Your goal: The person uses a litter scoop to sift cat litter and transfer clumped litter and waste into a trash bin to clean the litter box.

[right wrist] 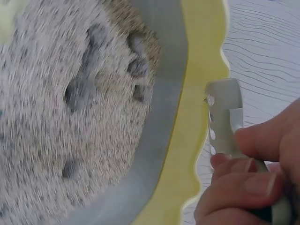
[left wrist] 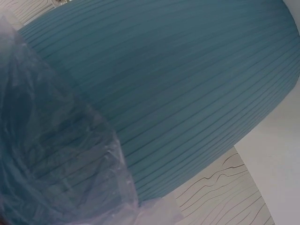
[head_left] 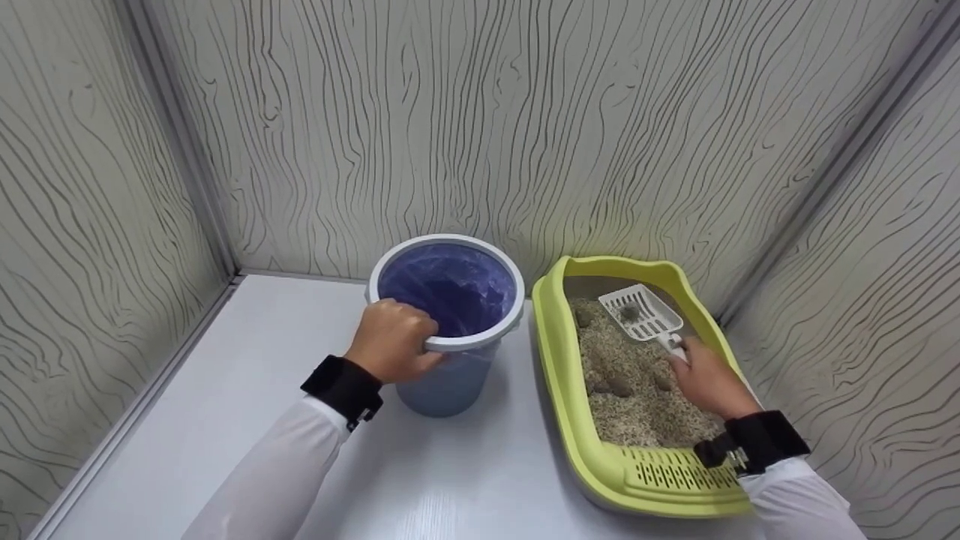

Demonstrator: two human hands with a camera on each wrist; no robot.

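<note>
In the head view, the left hand [head_left: 394, 341] grips the rim [head_left: 472, 343] of the bin [head_left: 442, 394], which looks light and easily tipped, while the right hand [head_left: 709, 377] grasps the slotted scoop [head_left: 663, 322], holding it over the litter tray [head_left: 568, 375] with a clump [head_left: 630, 313] aboard. The left wrist view shows the bin's ribbed side and a thin, slippery-looking liner [left wrist: 70, 159], but not the grip; the right wrist view shows fingers [right wrist: 239, 192] curled round the scoop's handle [right wrist: 280, 210], the sensible hold on probably stiff, light plastic.
</note>
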